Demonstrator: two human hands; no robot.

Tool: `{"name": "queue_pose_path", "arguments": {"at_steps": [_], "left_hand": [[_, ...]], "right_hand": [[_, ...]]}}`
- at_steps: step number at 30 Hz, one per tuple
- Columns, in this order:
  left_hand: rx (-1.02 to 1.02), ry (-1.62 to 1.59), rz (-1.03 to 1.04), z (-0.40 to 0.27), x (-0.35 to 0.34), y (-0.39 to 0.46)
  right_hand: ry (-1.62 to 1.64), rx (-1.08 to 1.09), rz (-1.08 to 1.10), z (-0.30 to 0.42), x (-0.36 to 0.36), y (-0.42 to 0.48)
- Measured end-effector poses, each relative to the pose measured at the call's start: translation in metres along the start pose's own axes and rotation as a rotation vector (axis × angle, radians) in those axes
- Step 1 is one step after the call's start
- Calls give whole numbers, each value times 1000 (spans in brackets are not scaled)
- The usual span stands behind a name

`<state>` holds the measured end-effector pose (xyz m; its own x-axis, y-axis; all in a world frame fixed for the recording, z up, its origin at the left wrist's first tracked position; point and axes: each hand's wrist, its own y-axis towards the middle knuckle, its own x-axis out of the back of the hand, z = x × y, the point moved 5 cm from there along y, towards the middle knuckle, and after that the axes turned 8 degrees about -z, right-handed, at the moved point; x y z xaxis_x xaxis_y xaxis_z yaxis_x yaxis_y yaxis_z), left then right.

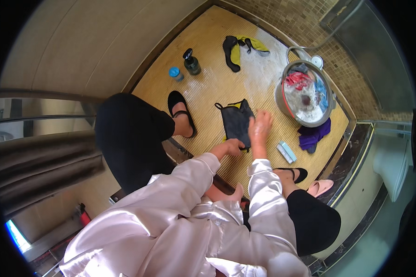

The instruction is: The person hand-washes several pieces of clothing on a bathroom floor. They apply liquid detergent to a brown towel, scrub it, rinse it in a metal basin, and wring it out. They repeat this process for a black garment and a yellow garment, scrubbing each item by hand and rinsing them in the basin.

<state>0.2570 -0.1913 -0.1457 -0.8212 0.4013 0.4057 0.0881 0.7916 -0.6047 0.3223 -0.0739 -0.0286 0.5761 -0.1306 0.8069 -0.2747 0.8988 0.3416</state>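
Note:
A dark grey cloth piece with yellow edging and a small loop [236,122] lies flat on the ribbed yellow floor in front of me. My left hand [235,147] is at its lower edge, fingers bent onto the cloth. Over its right side is my right hand [261,125], slightly blurred, with its fingers spread a little; whether it touches the cloth I cannot tell. To the right of my right hand lies a light blue scrubbing brush [286,152]. A metal basin [285,100] at the right holds red, blue and dark cloths in foamy water.
A dark pump bottle [192,65] and a blue-lidded container [176,74] stand at the upper left. A yellow and black cloth [233,53] lies near white foam [263,65]. Purple cloth [314,134] is beside the basin. A pink slipper [320,188] lies near my right foot.

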Motion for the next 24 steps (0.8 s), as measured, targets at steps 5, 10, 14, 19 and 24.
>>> {"name": "queue_pose_path", "arguments": {"at_steps": [5,10,14,19,24], "left_hand": [[339,-128,-371,21,30,-17],[601,-979,-480,56,49,-9],[472,-1374,-171,-18,64,-33],[221,-1201,-439,-18,94,-10],[-70,-997,-1031,-41,146,-28]], "right_hand": [[47,-485,454,-52,-28,-97],[845,-733,358,-45,-52,-71],[994,-809,355,-7,-7,-37],[1057,-590,224,30,42,0],[819,-625,236,-35,27,-17]]}}
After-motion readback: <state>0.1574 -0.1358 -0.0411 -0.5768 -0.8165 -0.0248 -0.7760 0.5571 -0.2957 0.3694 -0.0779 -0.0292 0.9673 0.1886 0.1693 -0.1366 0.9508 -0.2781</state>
